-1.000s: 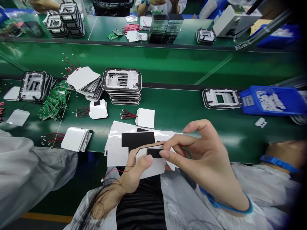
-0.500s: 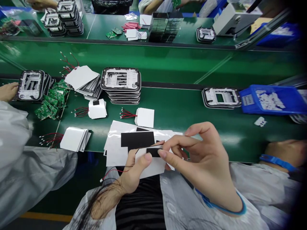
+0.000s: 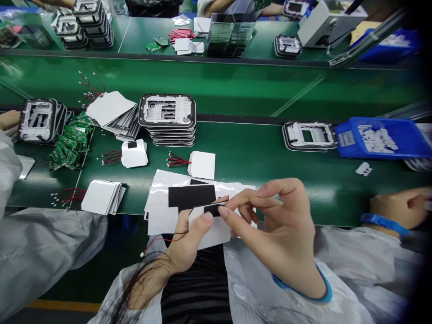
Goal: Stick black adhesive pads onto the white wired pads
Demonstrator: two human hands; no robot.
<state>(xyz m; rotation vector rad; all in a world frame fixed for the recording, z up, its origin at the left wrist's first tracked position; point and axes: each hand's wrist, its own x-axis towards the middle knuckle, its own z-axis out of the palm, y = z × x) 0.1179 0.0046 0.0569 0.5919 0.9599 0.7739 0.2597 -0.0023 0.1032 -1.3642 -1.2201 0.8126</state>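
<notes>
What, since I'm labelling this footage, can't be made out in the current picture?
In the head view:
Far face of the white pack: turned away from the camera.
How the left hand supports it behind: the pack hides this.
Whether the right hand pinches the black strip: its thumb covers the strip's end.
Text on the label: too small.
Neighbour's hand: cut off by the left edge.

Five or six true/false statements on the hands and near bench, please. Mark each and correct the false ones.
1. The left hand holds a white pack. True.
2. The other hand is well away from the pack. False: the right hand is at the black strip on it.
3. On the near bench, a blue bin holds white parts. True.
4. Green boards lie there too. True.
5. They lie right of the blue bin. False: left.
6. The right wrist is bare. False: it wears a blue band.
</notes>
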